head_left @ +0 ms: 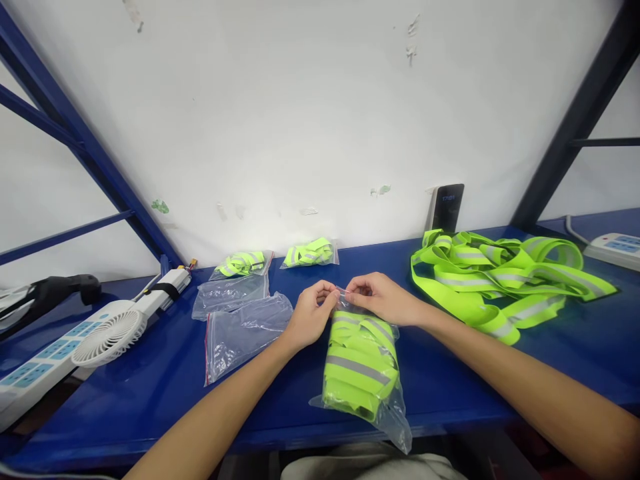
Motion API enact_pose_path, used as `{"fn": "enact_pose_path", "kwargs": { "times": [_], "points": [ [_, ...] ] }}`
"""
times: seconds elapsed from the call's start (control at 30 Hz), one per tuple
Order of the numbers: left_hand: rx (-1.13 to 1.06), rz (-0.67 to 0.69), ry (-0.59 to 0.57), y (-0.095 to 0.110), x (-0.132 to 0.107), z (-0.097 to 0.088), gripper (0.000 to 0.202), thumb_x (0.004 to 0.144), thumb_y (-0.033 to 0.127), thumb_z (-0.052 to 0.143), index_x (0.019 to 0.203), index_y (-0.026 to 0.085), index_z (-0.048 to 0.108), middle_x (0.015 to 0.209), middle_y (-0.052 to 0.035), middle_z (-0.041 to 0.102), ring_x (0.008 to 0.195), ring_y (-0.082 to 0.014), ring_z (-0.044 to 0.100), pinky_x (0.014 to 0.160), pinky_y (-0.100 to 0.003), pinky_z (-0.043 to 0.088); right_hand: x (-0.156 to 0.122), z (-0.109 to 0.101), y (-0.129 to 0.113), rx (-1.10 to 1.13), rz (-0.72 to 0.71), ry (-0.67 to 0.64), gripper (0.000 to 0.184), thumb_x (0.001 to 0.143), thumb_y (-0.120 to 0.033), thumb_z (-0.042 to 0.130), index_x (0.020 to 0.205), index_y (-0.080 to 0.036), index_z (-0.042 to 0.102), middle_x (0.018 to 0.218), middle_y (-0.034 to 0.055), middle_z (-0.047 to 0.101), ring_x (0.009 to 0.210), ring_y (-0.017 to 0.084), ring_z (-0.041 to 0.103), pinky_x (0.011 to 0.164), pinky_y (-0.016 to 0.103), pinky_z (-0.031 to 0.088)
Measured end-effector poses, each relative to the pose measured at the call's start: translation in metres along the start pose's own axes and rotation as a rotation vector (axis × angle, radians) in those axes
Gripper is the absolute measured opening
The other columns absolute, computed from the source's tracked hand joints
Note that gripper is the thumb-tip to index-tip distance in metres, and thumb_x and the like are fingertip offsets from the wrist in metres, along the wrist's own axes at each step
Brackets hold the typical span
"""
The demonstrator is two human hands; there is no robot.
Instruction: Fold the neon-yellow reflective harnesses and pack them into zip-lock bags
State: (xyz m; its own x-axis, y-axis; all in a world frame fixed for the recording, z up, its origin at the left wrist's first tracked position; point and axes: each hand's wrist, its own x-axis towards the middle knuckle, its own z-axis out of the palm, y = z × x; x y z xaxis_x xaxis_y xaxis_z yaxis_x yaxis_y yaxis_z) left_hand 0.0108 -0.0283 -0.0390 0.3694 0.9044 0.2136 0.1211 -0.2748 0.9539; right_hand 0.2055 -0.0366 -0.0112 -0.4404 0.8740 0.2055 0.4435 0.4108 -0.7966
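Note:
A clear zip bag lies at the front of the blue table, its top end pointing away from me. Inside it is a folded bundle of neon yellow-green reflective strap with grey stripes. My left hand pinches the left part of the bag's top edge. Close beside it, my right hand pinches the same edge farther right. Both hands have their fingers closed on the thin plastic. To the right lies a loose tangle of the same reflective strap.
Flat clear zip bags lie left of my hands. Two filled bags, one left and one right, rest by the wall. A phone leans there. A white fan and power strip are at left, another power strip at right.

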Motion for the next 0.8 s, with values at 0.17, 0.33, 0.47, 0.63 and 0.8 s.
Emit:
{"fn": "enact_pose_path", "kwargs": {
  "times": [0.17, 0.33, 0.47, 0.63, 0.8],
  "points": [
    [0.026, -0.002, -0.049, 0.0007, -0.0017, 0.0017, 0.029, 0.089, 0.043, 0.058, 0.084, 0.015, 0.061, 0.076, -0.0006, 0.061, 0.068, -0.0113, 0.053, 0.06, -0.021, 0.04, -0.001, -0.0008, -0.0049, -0.012, 0.011, 0.007, 0.025, 0.087, -0.036, 0.057, 0.08, -0.016, 0.069, 0.064, -0.0009, 0.061, 0.059, 0.011, 0.048, 0.055, 0.023, 0.034],
    [-0.007, 0.002, -0.066, 0.0005, -0.0029, 0.0023, 0.027, 0.09, 0.043, 0.058, 0.087, 0.016, 0.059, 0.077, -0.0002, 0.06, 0.069, -0.0111, 0.053, 0.062, -0.021, 0.04, -0.0014, -0.0028, -0.0066, 0.044, 0.048, -0.012, 0.021, 0.084, -0.031, 0.059, 0.081, -0.016, 0.072, 0.064, -0.0011, 0.06, 0.059, 0.011, 0.048, 0.055, 0.023, 0.034],
    [-0.006, 0.01, -0.075, 0.0003, -0.0032, 0.0014, 0.027, 0.09, 0.043, 0.058, 0.088, 0.016, 0.059, 0.078, -0.0004, 0.06, 0.07, -0.0118, 0.053, 0.064, -0.021, 0.04, -0.0006, -0.0023, -0.0049, 0.07, 0.069, -0.015, 0.018, 0.08, -0.029, 0.062, 0.083, -0.015, 0.073, 0.066, -0.0002, 0.062, 0.061, 0.012, 0.051, 0.057, 0.024, 0.037],
    [0.033, 0.03, -0.086, 0.0016, -0.0039, 0.0009, 0.027, 0.09, 0.043, 0.057, 0.09, 0.016, 0.059, 0.079, -0.0006, 0.06, 0.071, -0.0122, 0.053, 0.065, -0.022, 0.041, 0.0004, -0.0005, -0.0017, 0.082, 0.059, -0.011, 0.02, 0.081, -0.033, 0.063, 0.082, -0.016, 0.072, 0.067, 0.0003, 0.063, 0.061, 0.012, 0.052, 0.057, 0.024, 0.038],
    [0.044, 0.031, -0.099, 0.0025, -0.0046, 0.0015, 0.026, 0.091, 0.042, 0.055, 0.091, 0.017, 0.058, 0.079, -0.0001, 0.058, 0.071, -0.012, 0.052, 0.065, -0.022, 0.04, -0.0003, -0.0017, -0.0044, 0.077, 0.074, -0.015, 0.018, 0.081, -0.031, 0.062, 0.079, -0.015, 0.071, 0.064, -0.0006, 0.061, 0.059, 0.012, 0.05, 0.056, 0.024, 0.036]
  ]
}}
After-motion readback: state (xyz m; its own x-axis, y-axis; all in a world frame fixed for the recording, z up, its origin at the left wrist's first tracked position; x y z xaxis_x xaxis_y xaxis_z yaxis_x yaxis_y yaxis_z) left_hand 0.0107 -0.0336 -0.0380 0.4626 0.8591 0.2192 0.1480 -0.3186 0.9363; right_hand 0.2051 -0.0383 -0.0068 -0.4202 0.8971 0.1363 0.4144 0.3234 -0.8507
